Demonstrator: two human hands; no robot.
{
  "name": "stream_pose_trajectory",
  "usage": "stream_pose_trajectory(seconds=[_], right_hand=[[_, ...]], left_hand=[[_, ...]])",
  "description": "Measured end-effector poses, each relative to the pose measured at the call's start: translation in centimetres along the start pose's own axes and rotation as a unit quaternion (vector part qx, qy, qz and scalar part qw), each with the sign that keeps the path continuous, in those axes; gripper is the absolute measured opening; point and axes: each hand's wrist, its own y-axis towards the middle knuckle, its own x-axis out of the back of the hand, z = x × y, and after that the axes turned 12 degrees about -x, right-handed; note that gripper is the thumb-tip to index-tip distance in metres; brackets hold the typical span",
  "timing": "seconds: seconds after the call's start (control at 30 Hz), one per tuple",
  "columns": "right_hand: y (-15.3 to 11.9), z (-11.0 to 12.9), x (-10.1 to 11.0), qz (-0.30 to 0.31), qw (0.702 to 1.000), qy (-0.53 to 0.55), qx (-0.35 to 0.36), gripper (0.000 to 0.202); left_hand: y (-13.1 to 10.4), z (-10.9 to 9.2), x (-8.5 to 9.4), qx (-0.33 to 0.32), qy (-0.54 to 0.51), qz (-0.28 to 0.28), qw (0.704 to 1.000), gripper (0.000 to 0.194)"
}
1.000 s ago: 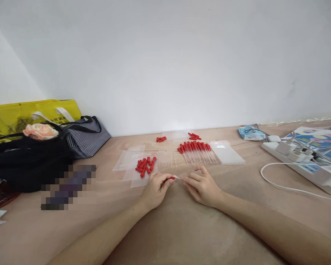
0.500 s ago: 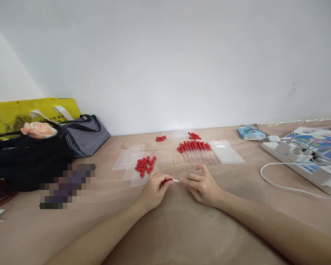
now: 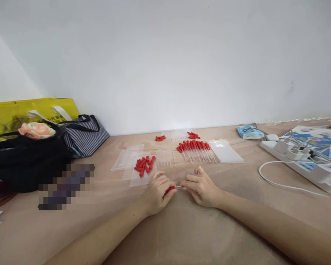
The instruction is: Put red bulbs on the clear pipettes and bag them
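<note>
Between thumb and fingers, my left hand (image 3: 159,193) grips a red rubber bulb (image 3: 170,189). A thin clear tube (image 3: 178,187) sticks out of the bulb to the right, and my right hand (image 3: 200,187) pinches its other end. Beyond my left hand, loose red bulbs (image 3: 145,165) lie on clear plastic bags (image 3: 128,157). Several clear tubes (image 3: 164,157) lie side by side to their right. A row of tubes with red bulbs fitted (image 3: 195,147) lies beyond my right hand, beside a stack of clear bags (image 3: 228,151).
Near the wall lie small groups of red bulbs (image 3: 160,138) and more tubes (image 3: 179,135). A blue mask (image 3: 249,132), a white power strip (image 3: 300,165) and a cable are on the right. Black (image 3: 24,162), striped (image 3: 85,136) and yellow bags (image 3: 5,114) stand on the left.
My left hand has moved slightly right and nearer to me, with its fingers further over the bulb. The tube between the hands has also shifted slightly nearer. The view has shifted a little.
</note>
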Motion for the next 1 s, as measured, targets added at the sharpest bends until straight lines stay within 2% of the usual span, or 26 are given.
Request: stream_pose_trajectory(seconds=[0.4, 0.53, 0.63, 0.7, 0.77, 0.83, 0.9, 1.0], right_hand=[[0.5, 0.2, -0.4, 0.044, 0.998, 0.034, -0.020, 0.023], [0.8, 0.3, -0.1, 0.046, 0.999, -0.004, -0.019, 0.020], [0.7, 0.0, 0.2, 0.048, 0.997, -0.045, -0.028, 0.018], [0.7, -0.9, 0.4, 0.040, 0.995, -0.053, -0.079, 0.018], [0.9, -2.4, 0.8, 0.018, 0.983, -0.048, -0.176, 0.018], [1.5, -4.4, 1.2, -0.009, 0.956, -0.039, -0.292, 0.019], [2.3, -6.5, 1.4, -0.039, 0.912, -0.035, -0.406, 0.021], [3.6, -8.6, 1.1, -0.051, 0.865, -0.065, -0.494, 0.023]], left_hand=[[0.1, 0.2, 0.3, -0.010, 0.011, 0.013, 1.000, 0.020], [0.1, 0.8, 0.6, -0.011, 0.027, 0.003, 1.000, 0.017], [-0.2, 1.1, 0.8, 0.018, 0.026, -0.025, 0.999, 0.016], [-0.4, 1.3, 0.8, 0.054, 0.023, -0.042, 0.997, 0.026], [-0.6, 1.6, 0.7, 0.079, 0.011, -0.048, 0.996, 0.032], [-0.8, 1.7, 0.6, 0.082, -0.003, -0.045, 0.996, 0.031], [-0.8, 1.8, 0.6, 0.075, -0.011, -0.038, 0.996, 0.028], [-0.7, 1.8, 0.6, 0.073, -0.019, -0.018, 0.997, 0.018]])
